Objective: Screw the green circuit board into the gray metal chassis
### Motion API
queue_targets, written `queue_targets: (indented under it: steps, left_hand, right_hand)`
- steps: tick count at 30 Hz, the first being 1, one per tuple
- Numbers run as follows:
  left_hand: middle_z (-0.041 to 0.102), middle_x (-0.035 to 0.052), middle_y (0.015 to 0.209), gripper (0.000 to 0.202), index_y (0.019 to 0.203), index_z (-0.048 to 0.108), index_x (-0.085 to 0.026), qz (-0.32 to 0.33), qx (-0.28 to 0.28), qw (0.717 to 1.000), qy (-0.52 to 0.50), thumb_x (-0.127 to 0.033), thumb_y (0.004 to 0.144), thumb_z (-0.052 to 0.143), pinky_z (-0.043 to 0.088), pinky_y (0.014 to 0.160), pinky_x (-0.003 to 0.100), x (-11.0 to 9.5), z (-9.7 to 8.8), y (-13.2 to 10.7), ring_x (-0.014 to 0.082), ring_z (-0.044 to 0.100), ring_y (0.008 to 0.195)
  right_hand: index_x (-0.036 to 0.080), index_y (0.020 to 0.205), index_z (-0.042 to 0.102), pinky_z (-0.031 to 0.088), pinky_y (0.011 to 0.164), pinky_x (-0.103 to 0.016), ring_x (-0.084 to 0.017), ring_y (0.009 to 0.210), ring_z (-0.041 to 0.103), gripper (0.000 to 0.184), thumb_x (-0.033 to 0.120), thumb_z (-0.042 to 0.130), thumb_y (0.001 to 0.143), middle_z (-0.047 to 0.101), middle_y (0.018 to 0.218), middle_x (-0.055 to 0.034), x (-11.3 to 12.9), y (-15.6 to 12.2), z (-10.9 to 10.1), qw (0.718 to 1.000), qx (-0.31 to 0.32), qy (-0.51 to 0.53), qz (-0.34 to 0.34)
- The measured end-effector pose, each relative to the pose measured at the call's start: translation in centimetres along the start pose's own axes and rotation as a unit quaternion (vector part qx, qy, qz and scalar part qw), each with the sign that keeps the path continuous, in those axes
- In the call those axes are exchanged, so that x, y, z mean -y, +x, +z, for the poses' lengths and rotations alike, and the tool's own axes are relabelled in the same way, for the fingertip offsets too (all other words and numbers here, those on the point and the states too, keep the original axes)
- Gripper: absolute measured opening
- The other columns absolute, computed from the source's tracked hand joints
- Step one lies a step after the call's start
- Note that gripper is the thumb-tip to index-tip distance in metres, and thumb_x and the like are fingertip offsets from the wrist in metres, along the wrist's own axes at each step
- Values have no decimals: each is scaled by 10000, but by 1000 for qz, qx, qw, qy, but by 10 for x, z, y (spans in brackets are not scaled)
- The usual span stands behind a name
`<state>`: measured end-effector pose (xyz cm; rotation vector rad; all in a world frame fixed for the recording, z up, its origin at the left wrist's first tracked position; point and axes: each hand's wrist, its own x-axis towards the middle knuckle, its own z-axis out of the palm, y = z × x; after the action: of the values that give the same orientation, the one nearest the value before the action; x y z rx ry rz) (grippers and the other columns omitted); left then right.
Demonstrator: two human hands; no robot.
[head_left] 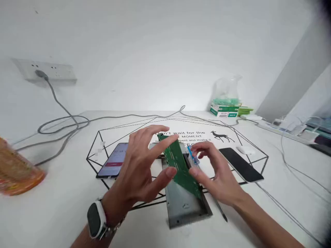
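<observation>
A green circuit board stands tilted over a grey metal tray, its lower end inside the tray. My left hand is at the board's left side, fingers spread, the index finger across its upper part and the thumb near its left edge. Whether these fingertips touch it I cannot tell. My right hand is at the board's right edge, thumb against it and fingers curled. Beside those fingers shows a clear and blue plastic piece; what it belongs to is unclear. A thin dark rod lies right of the tray, partly under my hand.
A lit phone lies left and a dark phone right. An orange container stands far left. Grey cable loops from the wall socket. Green-white boxes and a power strip are at the back right.
</observation>
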<state>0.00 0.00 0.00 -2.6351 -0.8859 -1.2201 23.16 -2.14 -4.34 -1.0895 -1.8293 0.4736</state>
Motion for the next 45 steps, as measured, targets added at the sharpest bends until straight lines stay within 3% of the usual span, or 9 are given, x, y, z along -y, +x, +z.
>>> queue_targets:
  steps: [3, 8, 10, 17, 23, 29, 36, 42, 45]
  left_hand:
    - [484, 128, 1384, 494, 1327, 543, -212, -4, -4, 1000, 2, -448, 904, 448, 308, 1016, 516, -2, -2, 0, 349, 434, 1273]
    - [494, 115, 1386, 463, 1277, 576, -235, -11, -14, 1000, 15, -473, 915, 412, 309, 1014, 538, -2, -5, 2, 358, 438, 1266]
    - [485, 113, 1403, 478, 1279, 579, -237, -14, -11, 1000, 21, -497, 925, 391, 306, 1016, 539, -2, -6, 3, 355, 431, 1273]
    - [475, 126, 1405, 577, 1318, 558, -220, -19, 1, 1000, 9, -578, 940, 309, 311, 1016, 537, -1, -3, 3, 350, 425, 1279]
    - [475, 126, 1399, 548, 1310, 561, -218, -14, 0, 1000, 3, -552, 928, 353, 307, 1030, 543, 0, -3, 2, 355, 419, 1283]
    - [473, 122, 1398, 560, 1333, 550, -231, -14, 0, 1000, 0, -567, 928, 358, 303, 1033, 552, 0, -4, 1, 361, 418, 1280]
    - [481, 130, 1383, 616, 1341, 554, -229, -14, 4, 1000, -7, -613, 932, 300, 305, 1035, 544, 0, -4, 1, 353, 417, 1280]
    - [479, 134, 1385, 692, 1371, 537, -240, -18, 12, 1000, -19, -681, 919, 254, 310, 1028, 558, -1, -3, 0, 365, 417, 1271]
    - [473, 135, 1388, 694, 1373, 534, -242, -18, 7, 1000, -22, -684, 920, 250, 308, 1030, 564, -1, -3, -1, 367, 415, 1270]
  right_hand:
    - [260, 1158, 484, 460, 872, -380, -226, 975, 555, 467, 314, 741, 772, 577, 1099, -46, 0, 2, 5, 999, 4, -35, 13]
    - [259, 1143, 494, 463, 812, -371, -213, 935, 578, 364, 306, 685, 837, 602, 1069, -38, -14, 7, 0, 984, -145, -95, 44]
    - [259, 1133, 500, 459, 808, -364, -205, 928, 578, 311, 302, 652, 866, 606, 1060, -33, -17, 7, -1, 983, -154, -90, 45]
    - [270, 1074, 558, 447, 834, -360, -198, 944, 567, 172, 393, 484, 978, 605, 1043, -29, -12, 5, 0, 988, -132, 30, 75]
    - [264, 1143, 519, 442, 856, -377, -204, 933, 539, 207, 360, 494, 961, 571, 1044, -40, -9, 0, 4, 993, -85, 78, 21]
    - [246, 1150, 468, 431, 852, -386, -216, 927, 515, 384, 274, 655, 816, 541, 1040, -45, 0, -3, 10, 998, -49, 1, -31]
    - [269, 1159, 428, 451, 874, -409, -245, 985, 502, 714, 412, 848, 600, 509, 1115, -47, 10, -5, 21, 999, -8, -31, -16]
    - [296, 1253, 388, 451, 939, -431, -259, 1089, 517, 706, 394, 800, 688, 519, 1221, -55, 12, -10, 29, 999, 19, -36, 6]
    - [320, 1378, 324, 450, 966, -447, -284, 1180, 497, 835, 415, 797, 696, 498, 1333, -64, 13, -12, 29, 998, 46, -30, 15]
